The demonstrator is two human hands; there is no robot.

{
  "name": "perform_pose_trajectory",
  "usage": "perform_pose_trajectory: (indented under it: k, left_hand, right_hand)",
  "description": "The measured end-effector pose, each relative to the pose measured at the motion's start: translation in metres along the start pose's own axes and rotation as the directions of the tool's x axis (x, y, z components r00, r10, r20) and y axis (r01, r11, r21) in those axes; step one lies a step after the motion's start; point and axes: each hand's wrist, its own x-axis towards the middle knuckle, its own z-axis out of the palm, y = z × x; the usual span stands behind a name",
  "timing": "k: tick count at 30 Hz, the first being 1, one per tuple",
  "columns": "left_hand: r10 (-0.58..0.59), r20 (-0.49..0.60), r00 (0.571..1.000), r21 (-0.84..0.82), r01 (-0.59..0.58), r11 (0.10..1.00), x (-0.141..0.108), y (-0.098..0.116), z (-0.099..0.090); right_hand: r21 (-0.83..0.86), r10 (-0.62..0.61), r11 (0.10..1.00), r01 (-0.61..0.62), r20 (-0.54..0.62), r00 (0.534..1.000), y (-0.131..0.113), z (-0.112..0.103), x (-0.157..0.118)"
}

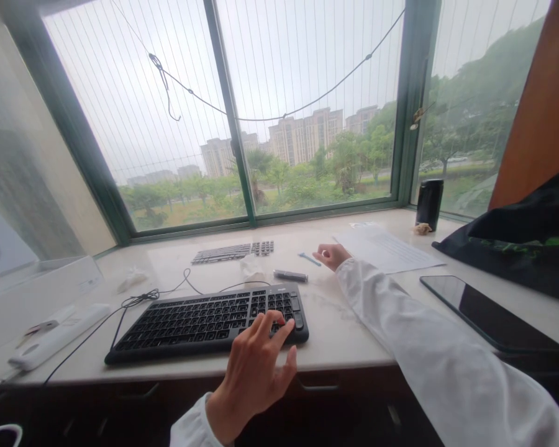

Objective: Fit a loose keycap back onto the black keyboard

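Closest to the lens, the left hand (254,372) spreads its fingers over the right end of a black keyboard (205,320) on the pale counter (335,329), fingertips touching the keys and gripping nothing. Farther back, the right hand (331,255) (white sleeve stretched across the counter) lies loosely curled just beside a small blue tool (309,258); whether it pinches something small is hard to tell. A dark pen-like stick (290,275) lies near it, with a printed sheet (386,248) to its right and a dark tablet (489,313) nearer the counter's edge.
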Motion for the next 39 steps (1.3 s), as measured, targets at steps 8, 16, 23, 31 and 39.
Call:
perform_pose_trajectory:
  k: [8, 16, 23, 31, 39]
  left_hand:
    - [-0.024, -0.039, 0.999, 0.022, 0.025, 0.999, -0.003, 0.002, 0.009]
    - [-0.096, -0.041, 0.995, 0.006, 0.096, 0.995, 0.001, 0.004, 0.011]
    - [-0.149, 0.002, 0.989, 0.044, 0.148, 0.988, 0.019, 0.007, -0.004]
    - [-0.27, 0.202, 0.941, 0.216, 0.227, 0.95, 0.136, -0.101, -0.004]
    - [-0.383, 0.35, 0.855, 0.269, 0.3, 0.915, 0.231, -0.19, 0.06]
  right_hand:
    - [0.006, -0.037, 0.999, 0.036, 0.023, 0.999, -0.001, 0.002, 0.001]
    - [-0.031, -0.017, 0.999, 0.018, 0.034, 0.999, -0.007, -0.004, -0.001]
    - [-0.041, -0.001, 0.999, 0.002, 0.032, 0.999, -0.009, -0.004, -0.001]
    - [-0.038, 0.001, 0.999, 0.0, 0.025, 1.0, -0.006, -0.001, -0.001]
    - [-0.061, -0.016, 0.998, 0.018, 0.025, 1.0, -0.006, -0.002, 0.0]
